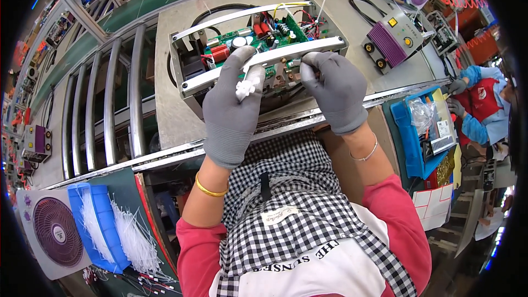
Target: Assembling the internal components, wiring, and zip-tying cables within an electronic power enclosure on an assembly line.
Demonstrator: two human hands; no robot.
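Note:
An open welding-machine-like chassis [192, 91] lies on the bench in front of me, its green circuit board [283, 36] and red cylindrical parts exposed between two pale metal rails. My left hand [234, 107], in a grey glove, is curled at the near rail [286, 50] and holds a small cluster of white plastic pieces [247, 88]. Thumb and fingers of my gloved right hand [338, 91] are pinched together at the chassis's near right side, below that rail. Whatever sits between those fingertips is hidden. White parts with brass-coloured pieces [283, 74] show between the hands.
Metal rollers [113, 102] run left of the bench plate. A finished purple-sided unit [391, 41] stands at right, near a blue bin [410, 137]. White cable ties fill a blue tray [104, 242] beside a fan [55, 231] at lower left. Another person [484, 102] works at far right.

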